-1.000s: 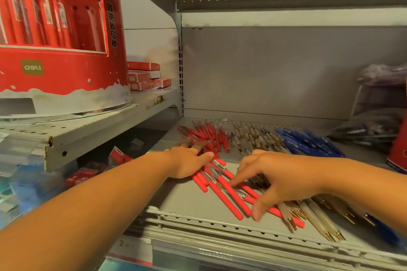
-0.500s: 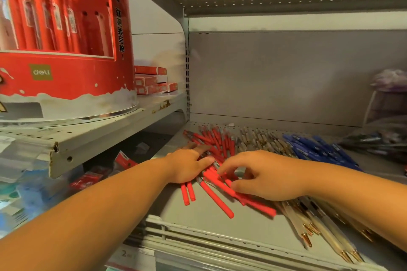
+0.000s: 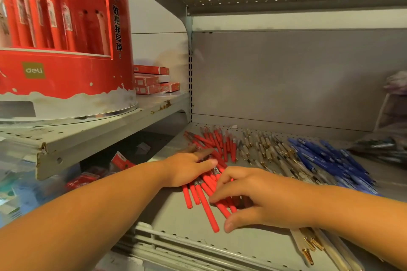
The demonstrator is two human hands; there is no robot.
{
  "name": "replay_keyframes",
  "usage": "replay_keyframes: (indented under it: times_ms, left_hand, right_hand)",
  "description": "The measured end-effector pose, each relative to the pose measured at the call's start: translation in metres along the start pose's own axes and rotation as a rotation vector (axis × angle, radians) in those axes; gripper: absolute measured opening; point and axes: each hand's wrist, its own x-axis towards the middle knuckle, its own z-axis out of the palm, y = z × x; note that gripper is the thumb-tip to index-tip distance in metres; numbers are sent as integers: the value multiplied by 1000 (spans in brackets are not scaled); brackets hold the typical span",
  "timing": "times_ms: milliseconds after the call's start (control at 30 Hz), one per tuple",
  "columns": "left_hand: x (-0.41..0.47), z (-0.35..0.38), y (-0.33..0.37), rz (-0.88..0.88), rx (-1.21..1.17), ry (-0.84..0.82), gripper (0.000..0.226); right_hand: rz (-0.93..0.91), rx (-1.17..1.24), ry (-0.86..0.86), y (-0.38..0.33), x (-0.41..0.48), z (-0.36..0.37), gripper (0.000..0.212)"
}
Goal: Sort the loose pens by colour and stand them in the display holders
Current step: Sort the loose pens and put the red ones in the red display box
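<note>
The left hand [image 3: 189, 169] lies flat with its fingers straight, pressing down on the far part of a bunch of red pens [image 3: 203, 201] on the grey shelf [image 3: 176, 218]. Just beside it, the right hand [image 3: 255, 198] has its fingers curled over the same bunch from the other side and holds it. Its thumb is stretched out low, close to the tip of the longest pen. The two hands almost touch above the bunch, and the near ends of the pens stick out below the left palm toward the shelf's front edge.

Past the left fingertips lies a loose red heap [image 3: 218, 145] of more pens, fanned out toward the back wall. Beyond the right hand's knuckles is a spread of clear pens [image 3: 264, 152] with gold tips, and further out on that side a pile of blue pens [image 3: 330, 160]. A few gold-tipped pens [image 3: 308, 246] poke out from under the right forearm.

Above the left arm, on a higher shelf, stands a round red display holder [image 3: 66, 72] with red pens upright inside. Small red boxes [image 3: 152, 79] are stacked beside it.
</note>
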Motion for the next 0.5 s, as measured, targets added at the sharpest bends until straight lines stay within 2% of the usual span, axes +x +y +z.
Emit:
replay_keyframes:
  times_ms: [233,400,500]
  left_hand:
    - [4,-3,0,16,-28,-26,59]
    - [15,-7,-2,34,10,-51,59]
    - [23,-8,-3,34,56,-27,67]
  right_hand:
    - [66,-33,164,-3,35,16,49]
    - [96,-19,162,1,41,16,47]
    - [112,-22,135,7,38,11,49]
